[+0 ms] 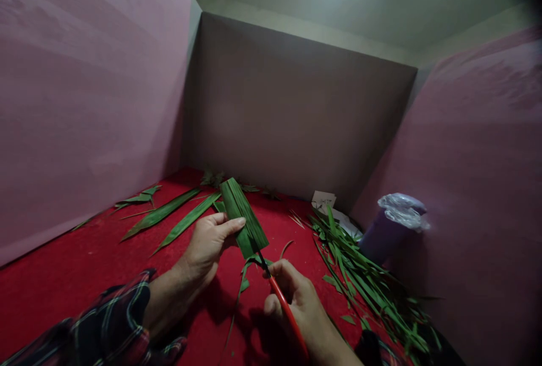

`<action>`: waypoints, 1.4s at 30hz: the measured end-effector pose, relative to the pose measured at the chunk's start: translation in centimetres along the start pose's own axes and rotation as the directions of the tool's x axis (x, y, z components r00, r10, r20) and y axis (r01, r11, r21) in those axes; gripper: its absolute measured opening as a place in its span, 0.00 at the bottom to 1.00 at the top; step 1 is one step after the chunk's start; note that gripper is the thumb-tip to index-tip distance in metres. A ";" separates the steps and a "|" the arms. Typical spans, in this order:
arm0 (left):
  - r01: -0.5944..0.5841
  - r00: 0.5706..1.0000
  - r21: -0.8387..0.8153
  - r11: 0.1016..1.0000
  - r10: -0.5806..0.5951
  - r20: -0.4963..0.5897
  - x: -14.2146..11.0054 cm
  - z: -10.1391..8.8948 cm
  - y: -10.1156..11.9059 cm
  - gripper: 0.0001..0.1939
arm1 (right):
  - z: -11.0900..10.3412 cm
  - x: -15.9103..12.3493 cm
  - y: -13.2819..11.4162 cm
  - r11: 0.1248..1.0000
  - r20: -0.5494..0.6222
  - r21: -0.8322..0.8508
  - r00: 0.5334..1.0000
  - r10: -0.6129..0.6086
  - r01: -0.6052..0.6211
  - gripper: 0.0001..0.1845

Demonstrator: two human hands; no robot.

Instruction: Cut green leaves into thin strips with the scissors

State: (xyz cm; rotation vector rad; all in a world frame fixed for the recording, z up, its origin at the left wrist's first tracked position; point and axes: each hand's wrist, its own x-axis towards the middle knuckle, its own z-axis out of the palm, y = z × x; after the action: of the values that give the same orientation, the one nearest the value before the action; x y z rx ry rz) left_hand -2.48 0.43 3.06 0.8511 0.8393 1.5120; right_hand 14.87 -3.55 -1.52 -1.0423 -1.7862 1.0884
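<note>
My left hand (205, 244) pinches a folded green leaf strip (242, 213) between thumb and fingers, holding it up over the red cloth. In my right hand (296, 295) is a pair of scissors (283, 301) with red handles. Their dark blades meet the lower end of the leaf strip, partly hidden by it. A thin leaf piece hangs beneath the blades, and small green scraps lie on the cloth below.
Red cloth (105, 292) covers the surface. Long leaves (163, 213) lie at the left, a heap of leaves (359, 275) at the right. Behind the heap stand a purple container (381, 236) with clear plastic on top and a white card (324, 199). Pink panels (84, 100) enclose the sides.
</note>
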 end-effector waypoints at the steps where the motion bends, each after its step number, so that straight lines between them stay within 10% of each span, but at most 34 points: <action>1: -0.001 1.000 -0.002 1.000 0.001 0.002 0.0 0.0 -0.1 0.11 | 0.0 0.0 0.0 1.000 0.000 -0.008 1.000 -0.004 0.004 0.20; 42: 0.044 0.997 0.043 0.998 -0.047 0.060 -0.8 0.4 -0.6 0.09 | 0.6 0.3 -0.7 0.967 -0.028 0.246 0.997 0.078 -0.069 0.25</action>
State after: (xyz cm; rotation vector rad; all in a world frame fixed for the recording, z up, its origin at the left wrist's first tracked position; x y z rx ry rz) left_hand -1.77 -0.29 2.72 0.8990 0.8420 1.4261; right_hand 14.02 -3.63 -0.97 -0.9773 -1.5471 1.2900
